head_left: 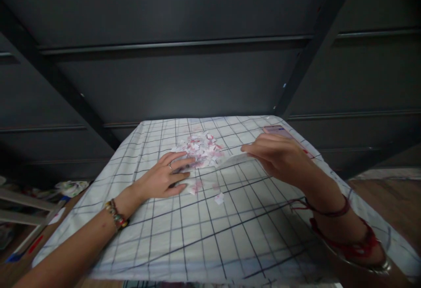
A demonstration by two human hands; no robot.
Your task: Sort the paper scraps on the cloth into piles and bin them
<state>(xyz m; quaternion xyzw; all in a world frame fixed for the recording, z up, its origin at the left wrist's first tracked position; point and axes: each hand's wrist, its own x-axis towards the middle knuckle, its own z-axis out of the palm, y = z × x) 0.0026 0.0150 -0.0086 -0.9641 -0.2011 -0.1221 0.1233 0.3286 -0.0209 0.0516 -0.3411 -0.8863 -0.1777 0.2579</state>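
A heap of small torn paper scraps point(201, 147), white with pink and red marks, lies on the checked tablecloth point(204, 235). My left hand point(166, 176) rests at the heap's near left edge, palm down with its fingers spread and touching scraps. My right hand point(274, 154) is closed in a pinch on one end of a thin, whitish, see-through sheet point(233, 160). That sheet slants down leftward to the near side of the heap; blur hides whether it is plastic or paper. One loose paper scrap point(219, 198) lies nearer to me.
A flat pinkish object point(278, 131), maybe a phone, lies beyond my right hand near the table's right edge. Dark grey panels point(171, 82) rise behind the table. At left stand a pale wooden frame point(23, 207) and a crumpled bag point(70, 188).
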